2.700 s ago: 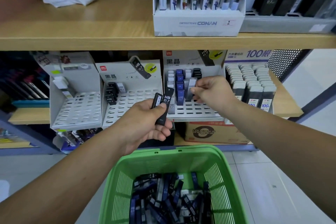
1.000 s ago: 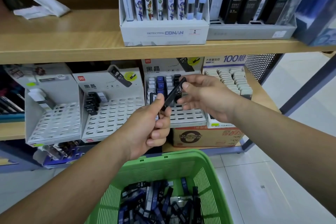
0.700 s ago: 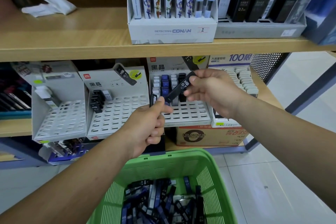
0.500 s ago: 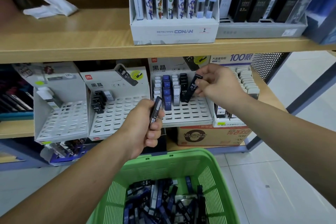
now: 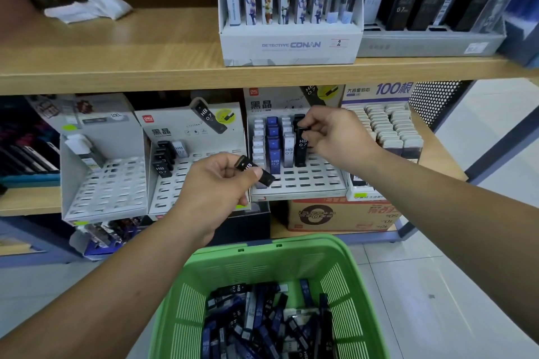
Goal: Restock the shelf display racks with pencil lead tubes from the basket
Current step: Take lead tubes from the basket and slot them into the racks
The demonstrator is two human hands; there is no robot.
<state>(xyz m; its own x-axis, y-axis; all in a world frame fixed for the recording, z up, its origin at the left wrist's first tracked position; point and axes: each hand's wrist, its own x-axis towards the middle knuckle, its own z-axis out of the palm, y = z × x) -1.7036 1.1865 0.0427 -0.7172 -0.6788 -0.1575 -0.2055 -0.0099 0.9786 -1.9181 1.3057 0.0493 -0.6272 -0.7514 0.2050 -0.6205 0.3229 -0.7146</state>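
My left hand [image 5: 217,188] grips a black lead tube [image 5: 256,173], which lies across my fingers and points right. My right hand [image 5: 332,132] pinches the top of another black HB 0.7 tube [image 5: 300,148] that stands upright in the white slotted rack [image 5: 306,181], at the front of the black column. That rack also holds columns of white, blue and grey tubes. The green basket [image 5: 344,271] below holds several black and blue tubes.
Left of that rack stand two more white slotted racks [image 5: 186,183], [image 5: 108,183], each with few tubes. A box of grey-capped tubes [image 5: 388,128] sits to the right. The wooden shelf [image 5: 145,67] above carries pencil display boxes [image 5: 288,44].
My right hand took a black tube from my left hand, carried it up and right, and stood it in the rack's black column. My left hand turned its remaining tube flat.
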